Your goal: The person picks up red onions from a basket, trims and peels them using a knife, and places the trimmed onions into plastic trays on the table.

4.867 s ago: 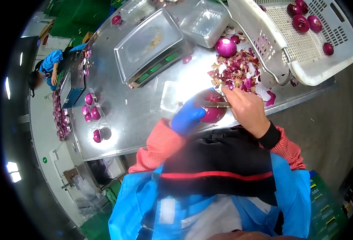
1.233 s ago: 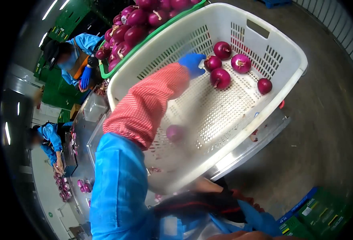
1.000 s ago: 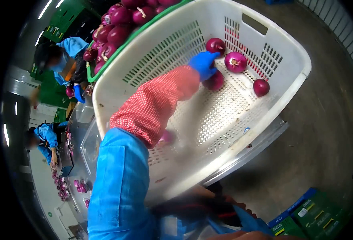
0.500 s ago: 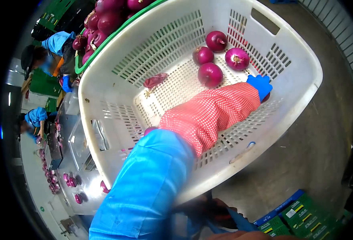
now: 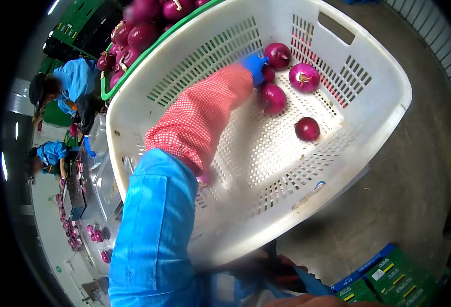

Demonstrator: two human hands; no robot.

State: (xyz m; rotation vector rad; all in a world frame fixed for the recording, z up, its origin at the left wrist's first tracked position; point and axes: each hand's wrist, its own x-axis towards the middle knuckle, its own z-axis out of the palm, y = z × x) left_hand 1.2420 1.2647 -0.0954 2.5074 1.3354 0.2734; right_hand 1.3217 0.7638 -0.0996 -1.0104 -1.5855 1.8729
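My left hand, in a blue glove, reaches into a large white slotted basket. It is against the left side of a red onion and partly covers it; its fingers are too blurred to make out. Close by are more red onions: one above, one below and one to the right. A dark red onion lies apart on the basket floor. Beside my checked sleeve, another onion shows in part. My right hand is out of view.
A green-rimmed crate heaped with red onions stands at the upper left. Two people in blue, one nearer and one farther, work at the left along a table with onions. Green crates sit at lower right.
My left hand has moved up and left across the basket, from the right wall to the onion group. The dark red onion near the right wall is now uncovered. My forearm now hides the loose onion skin.
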